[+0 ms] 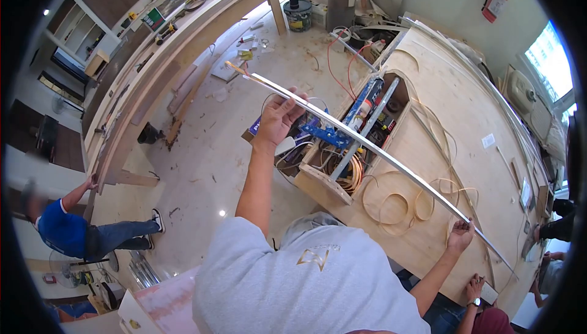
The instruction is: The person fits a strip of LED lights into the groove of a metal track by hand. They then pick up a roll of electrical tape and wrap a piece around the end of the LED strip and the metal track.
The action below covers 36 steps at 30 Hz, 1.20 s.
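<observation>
A long, thin white strip [379,149], shiny like a metal or plastic trim profile, slants across the view in front of me. My left hand [280,119] is closed around it toward its upper left end. Farther down, my right hand [461,236] grips it near the lower right end. Beneath the strip sits a wooden toolbox [324,184] holding a blue bar clamp [327,135], a coil of copper-coloured wire [351,175] and other tools. Loops of thin edging strip [385,209] lie on the plywood bench [428,169] by the toolbox.
A long curved counter [202,34] with tools on top runs along the left. A person in a blue shirt [64,230] touches its near end. Another person's hand [474,288] with a watch rests at the bench's lower right. A bucket [298,16] stands at the back.
</observation>
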Tool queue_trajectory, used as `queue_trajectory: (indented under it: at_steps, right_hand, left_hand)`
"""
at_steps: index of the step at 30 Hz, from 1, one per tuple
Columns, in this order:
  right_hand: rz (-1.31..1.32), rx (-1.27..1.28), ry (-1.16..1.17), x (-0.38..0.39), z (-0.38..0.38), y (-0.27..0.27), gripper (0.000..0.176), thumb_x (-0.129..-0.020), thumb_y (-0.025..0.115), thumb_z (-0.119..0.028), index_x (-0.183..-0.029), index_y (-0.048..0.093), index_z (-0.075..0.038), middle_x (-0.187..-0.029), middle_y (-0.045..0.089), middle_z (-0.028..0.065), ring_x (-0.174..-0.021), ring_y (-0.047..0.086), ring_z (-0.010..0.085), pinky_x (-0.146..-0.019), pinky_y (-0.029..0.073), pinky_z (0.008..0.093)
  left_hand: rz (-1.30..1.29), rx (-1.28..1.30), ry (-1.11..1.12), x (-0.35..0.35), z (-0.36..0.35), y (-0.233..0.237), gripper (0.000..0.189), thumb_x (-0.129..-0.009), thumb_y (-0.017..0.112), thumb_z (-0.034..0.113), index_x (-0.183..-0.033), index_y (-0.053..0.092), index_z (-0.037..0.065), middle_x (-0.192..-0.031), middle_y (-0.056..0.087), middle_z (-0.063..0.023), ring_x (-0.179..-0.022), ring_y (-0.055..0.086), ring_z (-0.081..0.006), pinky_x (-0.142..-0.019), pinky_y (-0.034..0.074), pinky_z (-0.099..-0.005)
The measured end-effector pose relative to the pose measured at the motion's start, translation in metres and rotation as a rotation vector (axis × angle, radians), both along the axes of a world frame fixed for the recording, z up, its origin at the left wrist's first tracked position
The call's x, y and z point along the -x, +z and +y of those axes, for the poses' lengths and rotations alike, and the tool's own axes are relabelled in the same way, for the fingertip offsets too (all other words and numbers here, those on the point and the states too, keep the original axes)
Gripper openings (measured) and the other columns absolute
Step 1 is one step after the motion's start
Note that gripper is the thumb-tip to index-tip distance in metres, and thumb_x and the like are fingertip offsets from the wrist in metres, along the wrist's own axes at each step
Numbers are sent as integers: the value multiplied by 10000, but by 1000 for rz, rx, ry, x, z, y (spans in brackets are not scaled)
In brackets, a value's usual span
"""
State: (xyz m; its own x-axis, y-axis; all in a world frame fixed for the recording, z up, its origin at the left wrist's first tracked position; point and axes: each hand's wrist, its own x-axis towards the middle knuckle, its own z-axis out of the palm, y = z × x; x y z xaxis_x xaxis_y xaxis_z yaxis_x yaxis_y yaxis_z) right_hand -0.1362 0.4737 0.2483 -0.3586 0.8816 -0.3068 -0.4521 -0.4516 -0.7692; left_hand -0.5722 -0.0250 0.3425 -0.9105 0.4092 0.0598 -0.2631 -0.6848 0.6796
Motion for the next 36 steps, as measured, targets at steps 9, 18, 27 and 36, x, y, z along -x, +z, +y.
queue_trajectory:
  at_steps: [9, 18, 27, 36]
  right_hand:
    - [-7, 33, -17, 4, -7, 2, 161, -915, 536, -184, -997, 599, -61, -849, 635, 52, -694, 580, 149, -616, 496, 268]
    - [7, 24, 27, 4, -6, 2, 163, -913, 541, -174, -1004, 603, -54, -827, 633, 45, -671, 575, 144, -601, 490, 259]
    - [76, 1, 52, 12, -14, 6, 176, -898, 529, -133, -1014, 618, -35, -880, 658, 76, -672, 580, 157, -605, 490, 262]
    - [-32, -269, 207, 14, -12, -43, 161, -953, 475, -194, -901, 577, -81, -727, 582, 26, -643, 559, 153, -615, 491, 290]
  left_hand:
    - [-6, -2, -33, -12, 15, -18, 176, -880, 612, 43, -1056, 621, 35, -1019, 667, -131, -964, 658, -218, -827, 583, -301]
    - [-7, 83, 10, -5, 12, -16, 194, -904, 608, 148, -1066, 619, 42, -1017, 669, -144, -950, 664, -225, -813, 579, -314]
    - [-13, -124, 207, 45, -34, -3, 320, -908, 609, 191, -1183, 560, 35, -1095, 644, -172, -1011, 644, -252, -859, 558, -327]
    - [-21, 5, 67, 51, -51, -32, 366, -941, 551, 215, -1247, 519, 18, -1224, 580, -135, -1135, 553, -255, -987, 440, -363]
